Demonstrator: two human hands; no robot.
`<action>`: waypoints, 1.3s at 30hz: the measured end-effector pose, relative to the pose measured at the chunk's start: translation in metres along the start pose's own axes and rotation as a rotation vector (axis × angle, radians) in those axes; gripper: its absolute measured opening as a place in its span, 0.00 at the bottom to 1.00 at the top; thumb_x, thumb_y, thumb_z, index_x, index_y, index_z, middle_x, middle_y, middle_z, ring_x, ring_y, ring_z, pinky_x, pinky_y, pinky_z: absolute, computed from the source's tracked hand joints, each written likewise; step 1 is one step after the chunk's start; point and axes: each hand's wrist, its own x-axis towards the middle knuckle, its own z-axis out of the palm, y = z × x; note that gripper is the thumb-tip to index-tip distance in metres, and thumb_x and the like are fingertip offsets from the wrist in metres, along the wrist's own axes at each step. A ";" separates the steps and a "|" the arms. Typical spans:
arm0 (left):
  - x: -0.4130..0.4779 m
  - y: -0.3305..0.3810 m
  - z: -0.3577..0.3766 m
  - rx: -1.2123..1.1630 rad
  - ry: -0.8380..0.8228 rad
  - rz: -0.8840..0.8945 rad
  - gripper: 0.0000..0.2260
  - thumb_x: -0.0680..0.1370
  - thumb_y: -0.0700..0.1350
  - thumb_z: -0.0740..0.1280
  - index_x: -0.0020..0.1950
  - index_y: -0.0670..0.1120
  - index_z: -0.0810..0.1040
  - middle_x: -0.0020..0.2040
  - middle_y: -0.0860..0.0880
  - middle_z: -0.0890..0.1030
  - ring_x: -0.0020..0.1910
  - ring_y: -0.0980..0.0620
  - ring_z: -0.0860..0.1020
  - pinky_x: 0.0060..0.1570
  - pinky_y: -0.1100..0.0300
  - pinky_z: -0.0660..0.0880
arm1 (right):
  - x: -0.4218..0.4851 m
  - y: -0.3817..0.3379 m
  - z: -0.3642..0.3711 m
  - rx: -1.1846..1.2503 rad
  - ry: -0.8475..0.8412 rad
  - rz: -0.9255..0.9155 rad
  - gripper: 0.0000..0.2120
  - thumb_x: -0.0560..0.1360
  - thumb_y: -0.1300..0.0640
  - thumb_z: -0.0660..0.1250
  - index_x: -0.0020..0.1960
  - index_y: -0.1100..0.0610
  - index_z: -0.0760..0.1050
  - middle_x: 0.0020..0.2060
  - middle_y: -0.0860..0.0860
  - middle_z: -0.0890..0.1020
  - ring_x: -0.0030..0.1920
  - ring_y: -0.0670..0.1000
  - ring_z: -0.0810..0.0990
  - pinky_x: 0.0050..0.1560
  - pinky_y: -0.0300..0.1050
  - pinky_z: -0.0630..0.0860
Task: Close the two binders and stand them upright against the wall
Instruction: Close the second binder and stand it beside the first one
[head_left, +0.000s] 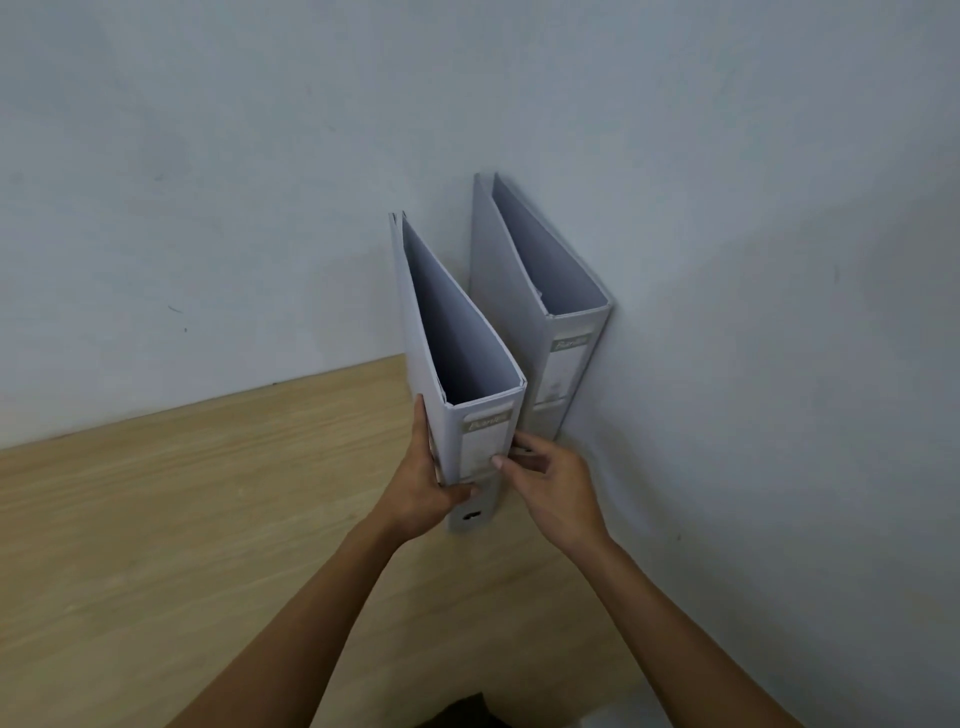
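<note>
White binders (457, 332) upright, spines outward

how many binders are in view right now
2. The far binder stands upright against the wall on the right. The near binder stands just left of it on the desk, held by the left hand and right hand.

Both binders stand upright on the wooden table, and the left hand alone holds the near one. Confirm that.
Not quite: both hands hold it. The head view shows the left hand on the near binder's left side and the right hand touching its spine. The far binder and table are as stated.
</note>
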 end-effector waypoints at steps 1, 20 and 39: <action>0.004 0.003 0.001 0.007 -0.007 -0.005 0.57 0.70 0.36 0.77 0.82 0.52 0.37 0.77 0.48 0.66 0.71 0.55 0.67 0.55 0.73 0.75 | 0.004 0.000 -0.002 0.017 0.013 0.005 0.18 0.76 0.59 0.73 0.65 0.53 0.82 0.55 0.48 0.88 0.56 0.44 0.86 0.58 0.44 0.83; 0.057 0.033 0.009 0.057 0.033 -0.057 0.57 0.71 0.33 0.76 0.82 0.55 0.36 0.74 0.48 0.69 0.76 0.43 0.67 0.68 0.43 0.73 | 0.061 0.003 -0.022 0.066 0.236 0.101 0.07 0.73 0.60 0.76 0.51 0.57 0.87 0.42 0.49 0.88 0.43 0.50 0.87 0.43 0.52 0.87; 0.070 0.039 0.013 0.082 0.067 -0.063 0.48 0.73 0.36 0.75 0.82 0.50 0.47 0.71 0.48 0.73 0.69 0.49 0.72 0.61 0.56 0.74 | 0.075 0.005 -0.021 -0.092 0.262 0.013 0.06 0.74 0.55 0.75 0.42 0.56 0.82 0.35 0.47 0.85 0.37 0.46 0.84 0.37 0.41 0.82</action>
